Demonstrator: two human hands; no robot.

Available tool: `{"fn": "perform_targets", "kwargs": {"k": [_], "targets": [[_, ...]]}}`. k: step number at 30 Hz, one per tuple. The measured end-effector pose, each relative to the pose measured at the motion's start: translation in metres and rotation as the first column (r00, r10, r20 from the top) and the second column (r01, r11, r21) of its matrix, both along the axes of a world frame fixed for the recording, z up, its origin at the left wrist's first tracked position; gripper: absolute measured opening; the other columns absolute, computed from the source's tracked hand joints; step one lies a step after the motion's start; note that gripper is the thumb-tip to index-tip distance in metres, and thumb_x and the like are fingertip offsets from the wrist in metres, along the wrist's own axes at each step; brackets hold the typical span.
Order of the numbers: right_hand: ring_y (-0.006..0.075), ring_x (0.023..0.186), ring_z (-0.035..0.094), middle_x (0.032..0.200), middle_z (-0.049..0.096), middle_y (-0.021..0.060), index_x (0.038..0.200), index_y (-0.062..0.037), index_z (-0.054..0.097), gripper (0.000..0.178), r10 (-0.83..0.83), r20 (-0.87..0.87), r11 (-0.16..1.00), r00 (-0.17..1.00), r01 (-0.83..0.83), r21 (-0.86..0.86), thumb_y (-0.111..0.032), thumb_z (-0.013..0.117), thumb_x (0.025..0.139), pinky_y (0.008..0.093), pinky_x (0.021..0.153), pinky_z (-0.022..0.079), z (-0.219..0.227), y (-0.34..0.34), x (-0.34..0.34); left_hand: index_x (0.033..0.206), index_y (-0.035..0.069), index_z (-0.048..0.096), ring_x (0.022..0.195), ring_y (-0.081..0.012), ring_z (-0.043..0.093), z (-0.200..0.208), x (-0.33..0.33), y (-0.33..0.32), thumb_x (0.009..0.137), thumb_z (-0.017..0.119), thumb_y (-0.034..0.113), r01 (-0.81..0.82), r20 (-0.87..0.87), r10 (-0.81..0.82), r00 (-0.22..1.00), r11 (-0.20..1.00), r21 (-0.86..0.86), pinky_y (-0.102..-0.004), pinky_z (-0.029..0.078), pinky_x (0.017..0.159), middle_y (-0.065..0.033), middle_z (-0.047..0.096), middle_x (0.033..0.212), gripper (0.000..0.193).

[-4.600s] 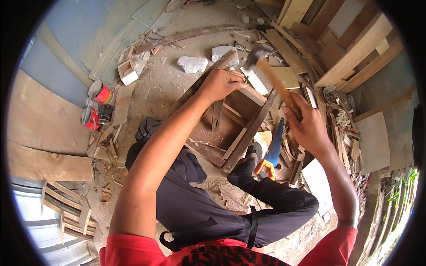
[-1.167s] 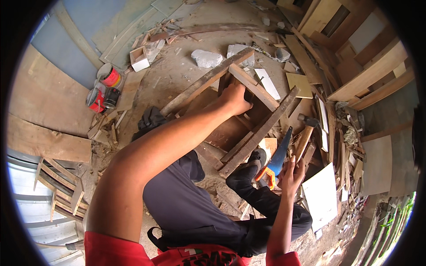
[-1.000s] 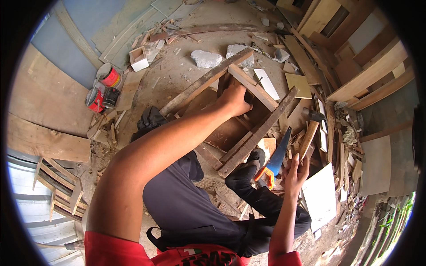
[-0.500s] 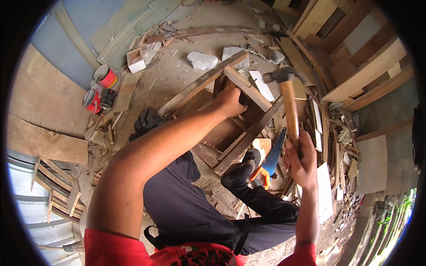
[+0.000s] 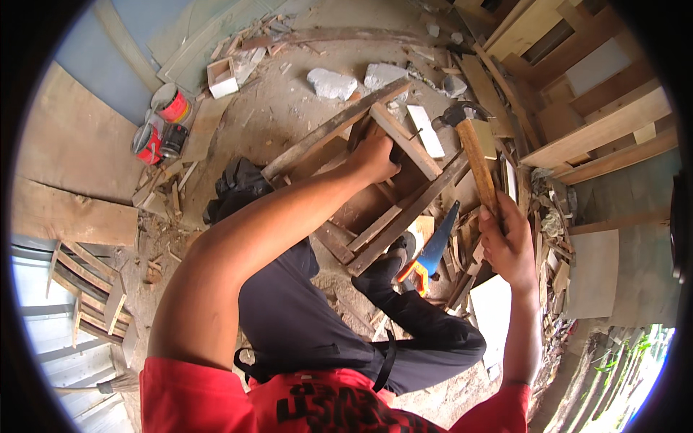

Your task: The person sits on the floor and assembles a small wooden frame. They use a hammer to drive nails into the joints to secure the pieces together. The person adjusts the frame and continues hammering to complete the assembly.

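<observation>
A wooden frame (image 5: 406, 216) of nailed boards lies tilted on the ground in front of my legs. My left hand (image 5: 375, 157) is closed at its inner side, fingers curled by the short end board (image 5: 406, 142); part of the grip is hidden. A nail (image 5: 416, 134) sticks out of that board, its head standing clear of the wood. In my right hand (image 5: 510, 242) is a hammer (image 5: 476, 155), gripped low on its wooden handle. Its dark head is raised to the right of the nail, apart from it.
Beside my shoe lies a handsaw (image 5: 436, 249) with an orange handle. Scrap wood crowds the right side, below stacked boards (image 5: 606, 123). Paint cans (image 5: 172, 105) stand at the left. White lumps (image 5: 332, 84) and a small open box (image 5: 222, 77) lie beyond the frame.
My right hand has moved right with the hammer, and its head is now farther from the nail. My left hand keeps its place on the frame.
</observation>
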State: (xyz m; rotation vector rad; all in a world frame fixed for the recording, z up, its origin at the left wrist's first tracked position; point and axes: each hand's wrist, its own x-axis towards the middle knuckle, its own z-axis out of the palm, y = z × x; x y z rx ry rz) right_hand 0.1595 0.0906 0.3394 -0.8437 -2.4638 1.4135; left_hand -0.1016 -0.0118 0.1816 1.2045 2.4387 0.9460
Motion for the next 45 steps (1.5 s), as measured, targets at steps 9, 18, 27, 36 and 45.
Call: {"fn": "perform_targets", "kwargs": {"k": [9,18,27,36,45], "targets": [[-0.0006,0.047,0.034,0.068,0.046,-0.0052,0.129,0.0012,0.051,0.030,-0.012,0.027,1.000,1.000,0.012,-0.023,-0.014,0.055,0.103,0.0190,0.039,0.026,0.016,-0.005,0.008,0.099,0.001,0.070,0.099,-0.0365,0.069,0.011,0.010,0.004,0.076,0.081,0.026,-0.015,0.068,0.019,0.998,0.999,-0.049,-0.0442,0.057,0.087,-0.0221,0.071,0.097,0.036],[0.0017,0.049,0.043,0.062,0.049,-0.0057,0.116,0.0030,0.061,0.029,-0.054,0.095,0.996,0.994,0.060,-0.069,-0.020,0.061,0.099,0.0204,0.043,0.032,0.025,0.004,-0.005,0.099,0.000,0.070,0.097,-0.0370,0.071,0.015,0.005,0.004,0.074,0.081,0.018,0.009,0.092,-0.002,0.996,0.997,-0.078,-0.0430,0.059,0.085,-0.0215,0.072,0.101,0.033],[0.0024,0.041,0.037,0.058,0.045,-0.0033,0.120,0.0057,0.055,0.030,-0.009,-0.052,0.981,0.999,-0.001,-0.196,-0.018,0.057,0.101,0.0208,0.035,0.028,-0.029,0.002,-0.013,0.086,-0.003,0.071,0.082,-0.0395,0.071,0.002,0.001,0.003,0.078,0.079,0.019,-0.016,0.162,0.012,0.987,1.000,0.020,-0.0459,0.058,0.073,-0.0237,0.070,0.083,0.025],[0.0111,0.050,0.054,0.060,0.055,0.0056,0.123,0.0079,0.047,0.029,0.041,0.110,0.998,0.993,-0.035,-0.052,-0.013,0.051,0.104,0.0270,0.047,0.049,0.004,0.019,-0.024,0.085,-0.003,0.070,0.081,-0.0392,0.071,-0.003,0.001,0.009,0.077,0.077,0.017,-0.002,0.132,-0.008,0.991,0.997,0.076,-0.0465,0.059,0.072,-0.0254,0.070,0.082,0.023],[0.0078,0.053,0.051,0.074,0.057,0.0035,0.127,0.0047,0.048,0.030,0.051,0.149,0.998,0.988,-0.046,-0.038,-0.015,0.050,0.104,0.0245,0.049,0.042,0.001,0.003,-0.018,0.084,-0.003,0.070,0.081,-0.0406,0.071,0.002,0.001,0.003,0.075,0.077,0.019,0.015,0.104,-0.023,0.994,0.997,0.078,-0.0469,0.058,0.072,-0.0259,0.069,0.081,0.025]]}}
